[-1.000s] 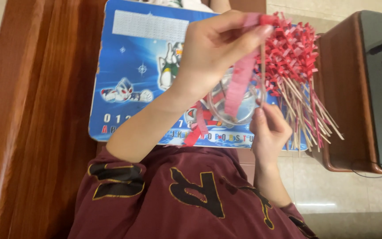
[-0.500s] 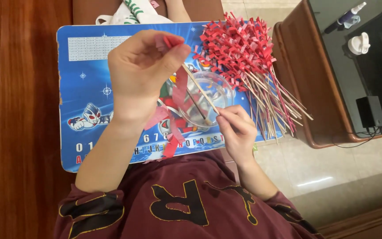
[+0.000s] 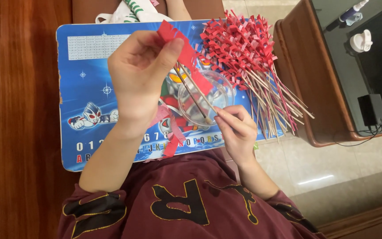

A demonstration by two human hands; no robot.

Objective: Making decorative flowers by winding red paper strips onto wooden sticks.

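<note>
Red fringed paper strip point(image 3: 186, 55) pinched in my left hand point(image 3: 140, 75) above the clear bowl point(image 3: 206, 97); my right hand point(image 3: 235, 128) grips a wooden stick point(image 3: 191, 93). Finished sticks point(image 3: 248, 57) overhang the blue board's point(image 3: 89, 84) right edge; left side open.

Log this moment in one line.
left hand: pinches red paper strip | right hand: holds stick over clear bowl | finished sticks: piled on blue board

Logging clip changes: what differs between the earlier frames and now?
The left hand drew the red fringed paper strip away from the bundle of finished sticks, over the clear bowl. The right hand still pinches the thin stick. Blue board unchanged.
</note>
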